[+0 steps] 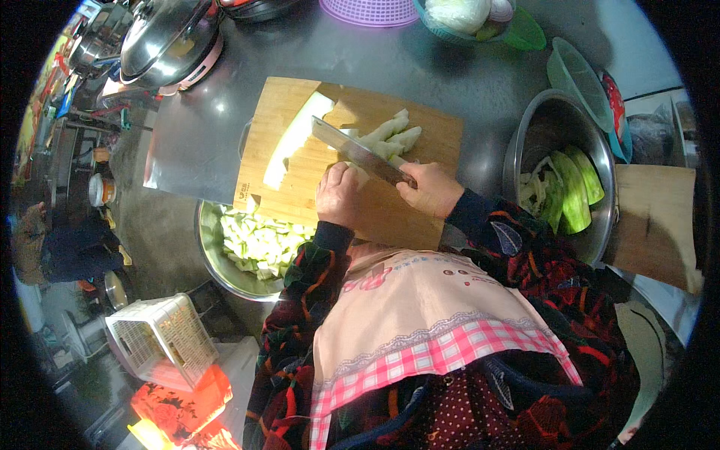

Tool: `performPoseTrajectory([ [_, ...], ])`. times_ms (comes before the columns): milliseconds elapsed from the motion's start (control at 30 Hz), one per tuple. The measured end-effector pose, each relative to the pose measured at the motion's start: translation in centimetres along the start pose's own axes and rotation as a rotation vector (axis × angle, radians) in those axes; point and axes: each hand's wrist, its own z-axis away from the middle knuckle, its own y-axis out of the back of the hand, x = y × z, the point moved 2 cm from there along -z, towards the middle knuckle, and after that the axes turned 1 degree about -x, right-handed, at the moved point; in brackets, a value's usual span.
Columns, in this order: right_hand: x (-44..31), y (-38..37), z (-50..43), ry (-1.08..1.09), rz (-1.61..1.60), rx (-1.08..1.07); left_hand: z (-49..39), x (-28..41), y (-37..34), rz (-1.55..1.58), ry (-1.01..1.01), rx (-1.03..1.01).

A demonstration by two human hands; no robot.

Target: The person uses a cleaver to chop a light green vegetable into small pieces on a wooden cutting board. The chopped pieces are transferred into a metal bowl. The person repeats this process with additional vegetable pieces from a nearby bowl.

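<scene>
A wooden cutting board (pixel 315 191) lies on the metal counter before me. My right hand (pixel 430 188) grips the handle of a broad-bladed kitchen knife (pixel 354 147), its blade slanting to the upper left across the board. Curled fingers of my left hand (pixel 339 194) rest beside the blade, over a pale vegetable piece (pixel 360 170) that they partly hide. Left of the knife tip lies a long pale strip of what looks like peeled gourd (pixel 292 143). Several pale spongy pieces (pixel 392 135) are heaped beyond the blade.
Below the board's left side, a metal bowl (pixel 211 264) holds chopped pale-green chunks (pixel 264 242). A steel basin (pixel 604 225) at right contains green gourd-like pieces (pixel 571 188). A lidded electric pan (pixel 169 45), purple basket (pixel 368 11) and teal basket (pixel 441 31) stand behind. A white crate (pixel 169 337) is lower left.
</scene>
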Motion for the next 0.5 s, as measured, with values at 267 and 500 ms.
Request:
performPoseTrajectory([
  [267, -0.4, -1.2, -0.5, -0.022, 0.119, -0.106, -0.1, 0.1, 0.1, -0.028, 0.005, -0.034],
  [500, 0.2, -2.9, -1.4, -0.041, 0.041, -0.051, 0.4, 0.0, 0.2, 0.047, -0.022, 0.042],
])
